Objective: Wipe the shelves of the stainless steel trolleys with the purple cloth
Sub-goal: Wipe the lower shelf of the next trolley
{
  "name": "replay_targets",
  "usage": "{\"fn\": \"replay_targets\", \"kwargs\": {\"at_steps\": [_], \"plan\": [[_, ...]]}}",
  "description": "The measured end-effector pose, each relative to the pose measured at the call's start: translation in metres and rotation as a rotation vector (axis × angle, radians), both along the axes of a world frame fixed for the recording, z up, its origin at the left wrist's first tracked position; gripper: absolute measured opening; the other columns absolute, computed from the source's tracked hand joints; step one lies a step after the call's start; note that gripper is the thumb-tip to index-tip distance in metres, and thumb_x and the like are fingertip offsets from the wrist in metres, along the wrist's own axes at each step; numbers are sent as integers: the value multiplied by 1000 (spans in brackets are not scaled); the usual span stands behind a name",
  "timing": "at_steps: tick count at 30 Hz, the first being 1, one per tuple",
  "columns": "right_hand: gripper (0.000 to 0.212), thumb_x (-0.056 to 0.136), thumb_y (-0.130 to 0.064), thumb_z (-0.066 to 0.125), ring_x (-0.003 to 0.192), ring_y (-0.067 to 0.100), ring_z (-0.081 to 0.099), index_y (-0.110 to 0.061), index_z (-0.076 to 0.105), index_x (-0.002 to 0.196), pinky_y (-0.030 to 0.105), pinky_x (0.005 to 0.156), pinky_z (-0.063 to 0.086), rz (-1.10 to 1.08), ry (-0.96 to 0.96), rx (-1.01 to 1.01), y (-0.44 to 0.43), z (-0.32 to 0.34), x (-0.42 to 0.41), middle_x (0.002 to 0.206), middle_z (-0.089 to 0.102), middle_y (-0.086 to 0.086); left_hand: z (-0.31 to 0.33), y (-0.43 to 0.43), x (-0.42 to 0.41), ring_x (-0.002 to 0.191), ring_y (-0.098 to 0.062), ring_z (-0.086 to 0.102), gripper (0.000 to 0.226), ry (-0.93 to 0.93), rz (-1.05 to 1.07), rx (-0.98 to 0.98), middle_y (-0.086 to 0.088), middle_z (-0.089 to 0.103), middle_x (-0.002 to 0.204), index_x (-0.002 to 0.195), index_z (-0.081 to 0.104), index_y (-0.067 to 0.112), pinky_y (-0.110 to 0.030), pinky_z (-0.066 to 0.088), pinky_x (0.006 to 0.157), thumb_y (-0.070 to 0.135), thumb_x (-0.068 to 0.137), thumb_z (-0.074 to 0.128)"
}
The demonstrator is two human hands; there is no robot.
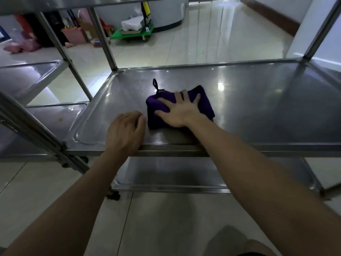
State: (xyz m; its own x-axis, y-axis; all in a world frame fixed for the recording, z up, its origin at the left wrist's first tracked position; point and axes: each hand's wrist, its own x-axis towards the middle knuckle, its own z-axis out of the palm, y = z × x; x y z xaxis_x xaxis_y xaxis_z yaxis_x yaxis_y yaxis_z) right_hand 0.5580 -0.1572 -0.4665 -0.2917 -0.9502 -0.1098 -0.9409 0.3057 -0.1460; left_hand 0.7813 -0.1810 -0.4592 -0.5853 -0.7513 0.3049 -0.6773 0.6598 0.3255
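2 hands: left hand [127, 131], right hand [180, 112]. 1 purple cloth [205, 104]. 2 steel trolleys: near trolley [258, 108], 3 shelves visible; left trolley [27, 78], 2 shelves visible. 1 green cart [129, 34].

— What's underfoot?
— Pale, glossy floor tiles [212, 34], streaked with reflected light.
— And further back?
— A green platform cart [132, 35] carrying white bags [132, 24], near a curved counter base [166, 17]. A pink box [73, 35] and clutter sit to the left.
— The right side?
— A white wall [302, 24] with a dark brown skirting board [273, 17]
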Motion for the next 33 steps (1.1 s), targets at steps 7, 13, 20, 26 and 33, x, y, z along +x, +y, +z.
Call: {"fn": "replay_targets", "kwargs": {"at_steps": [7,13,20,26,33], "plan": [[82,88,-93,10,166,25,-8,-61,8,163,69,125,-15,16,-37,-39,143,-8,-46,180,4,-1,-1,-9,5,79,-31,60,48,26,56,19,-8,65,82,79,58,20,-48,52,75,44,108,28],[89,85,-100,12,166,31,-7,-61,8,165,76,124,-10,-444,-21,26,231,0,-137,181,1,5,-1,-4,-1,82,-38,62,54,10,88,-44,-13,67,86,84,63,16,-50,53,78,46,108,26],[101,78,-103,0,162,47,-13,-55,-1,167,84,116,-13,-399,-1,13,201,-5,-71,180,-4,16,-10,101,-103,129,-32,59,55,40,-54,-56,-14,68,135,130,69,11,-50,44,114,41,113,25],[93,83,-98,4,164,40,-13,-56,4,167,78,118,-16,-349,-14,-23,206,-11,-77,180,-2,11,-21,107,-130,167,-33,4,64,-311,-35,-46,-13,17,179,164,34,21,-64,11,131,54,112,18],[107,69,-104,4,165,26,-15,-57,4,166,71,126,-10,-567,-51,48,304,-9,-220,182,-4,-1,-24,112,-140,167,-34,-11,73,-388,-41,-23,-14,-4,181,171,15,20,-65,0,132,62,112,18]]}}
